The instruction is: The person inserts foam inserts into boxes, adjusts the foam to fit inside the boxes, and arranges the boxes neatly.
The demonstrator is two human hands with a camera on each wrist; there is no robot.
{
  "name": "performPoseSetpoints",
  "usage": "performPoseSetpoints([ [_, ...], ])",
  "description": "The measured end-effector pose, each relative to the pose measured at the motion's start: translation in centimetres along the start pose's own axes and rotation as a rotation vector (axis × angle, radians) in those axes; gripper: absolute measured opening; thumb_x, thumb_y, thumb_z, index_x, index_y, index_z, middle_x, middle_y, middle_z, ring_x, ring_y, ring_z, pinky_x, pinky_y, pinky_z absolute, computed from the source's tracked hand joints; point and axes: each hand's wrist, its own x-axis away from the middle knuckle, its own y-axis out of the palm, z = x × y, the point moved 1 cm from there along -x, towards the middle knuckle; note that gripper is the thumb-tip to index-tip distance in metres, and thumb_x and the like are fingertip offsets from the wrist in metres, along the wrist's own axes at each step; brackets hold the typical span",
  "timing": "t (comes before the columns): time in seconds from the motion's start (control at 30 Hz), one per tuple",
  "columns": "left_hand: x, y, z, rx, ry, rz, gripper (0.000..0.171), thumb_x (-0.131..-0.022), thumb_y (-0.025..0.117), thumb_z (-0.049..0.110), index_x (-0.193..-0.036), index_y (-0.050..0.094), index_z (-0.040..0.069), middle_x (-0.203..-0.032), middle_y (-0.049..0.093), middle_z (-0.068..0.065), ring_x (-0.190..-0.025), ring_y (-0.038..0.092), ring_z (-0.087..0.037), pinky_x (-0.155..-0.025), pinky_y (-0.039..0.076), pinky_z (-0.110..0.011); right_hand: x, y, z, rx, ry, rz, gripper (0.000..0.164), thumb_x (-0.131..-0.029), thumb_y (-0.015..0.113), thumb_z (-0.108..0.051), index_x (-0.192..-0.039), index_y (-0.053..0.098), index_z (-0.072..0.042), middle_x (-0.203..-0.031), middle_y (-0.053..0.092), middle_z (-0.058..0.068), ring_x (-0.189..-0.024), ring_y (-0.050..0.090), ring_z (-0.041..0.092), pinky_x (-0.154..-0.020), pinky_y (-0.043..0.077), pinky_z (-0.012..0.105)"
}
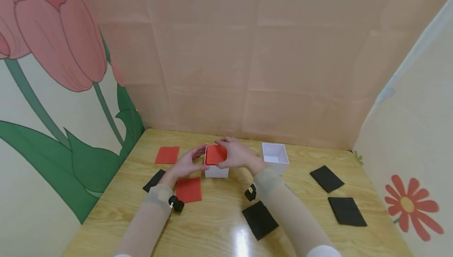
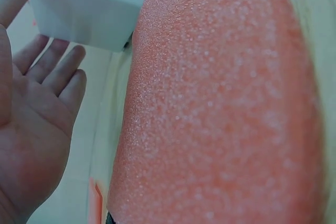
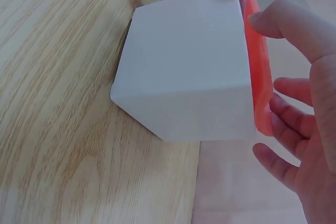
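Near the back of the table stands a white open-topped box (image 1: 216,172), with a square red foam sheet (image 1: 214,155) lying over its mouth. My right hand (image 1: 240,155) pinches this sheet; in the right wrist view, thumb and fingertips are at the red sheet's (image 3: 259,72) edges. My left hand (image 1: 186,164) holds the white box from the left, thumb at the near side and fingers behind. The left wrist view shows that hand (image 2: 37,103) spanning the white box (image 2: 86,17). How far the sheet reaches inside is hidden.
A second white box (image 1: 279,166) stands to the right. Red sheets lie left of the hands, one at the back (image 1: 167,155) and one nearer (image 1: 188,189). Several black sheets lie about, including one in front (image 1: 260,220) and one far right (image 1: 347,211). A wall closes the back.
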Motion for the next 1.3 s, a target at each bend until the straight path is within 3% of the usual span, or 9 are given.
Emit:
performPoseSetpoints([
  [0.33, -0.2, 0.2, -0.2, -0.011, -0.007, 0.007, 0.093, -0.091, 0.089, 0.026, -0.167, 0.037, 0.017, -0.168, 0.042, -0.004, -0.154, 0.040, -0.029, -0.126, 0.033, -0.051, -0.2, -0.5, -0.5, -0.010, 0.013, -0.026, 0.092, -0.083, 0.086, -0.052, -0.161, 0.051, -0.018, -0.162, 0.047, 0.010, -0.143, 0.048, 0.032, -0.112, 0.050, 0.051],
  [0.73, -0.7, 0.3, -0.3, -0.027, -0.006, -0.004, 0.095, -0.091, 0.090, 0.029, -0.168, 0.036, 0.013, -0.168, 0.042, -0.004, -0.155, 0.040, -0.030, -0.126, 0.033, -0.052, -0.1, -0.5, 0.0, -0.021, 0.006, -0.050, 0.093, -0.084, 0.085, -0.053, -0.162, 0.050, -0.017, -0.163, 0.046, 0.011, -0.144, 0.048, 0.035, -0.113, 0.049, 0.053],
  [1.07, -0.7, 0.5, -0.2, -0.043, -0.032, 0.005, 0.096, -0.090, 0.090, 0.032, -0.167, 0.037, 0.014, -0.168, 0.042, -0.004, -0.155, 0.039, -0.029, -0.127, 0.032, -0.050, 1.0, -0.3, 2.4, -0.155, -0.038, -0.033, 0.093, -0.087, 0.084, -0.049, -0.164, 0.046, -0.014, -0.169, 0.038, 0.011, -0.153, 0.039, 0.035, -0.120, 0.040, 0.056],
  [1.3, -0.7, 0.6, -0.2, -0.030, -0.037, 0.016, 0.096, -0.089, 0.091, 0.034, -0.167, 0.038, 0.016, -0.168, 0.043, -0.003, -0.155, 0.040, -0.030, -0.126, 0.033, -0.051, 1.6, -0.2, 3.8, -0.094, -0.056, 0.022, 0.081, -0.089, 0.082, -0.053, -0.156, 0.057, -0.014, -0.160, 0.050, 0.010, -0.146, 0.047, 0.032, -0.119, 0.043, 0.053],
])
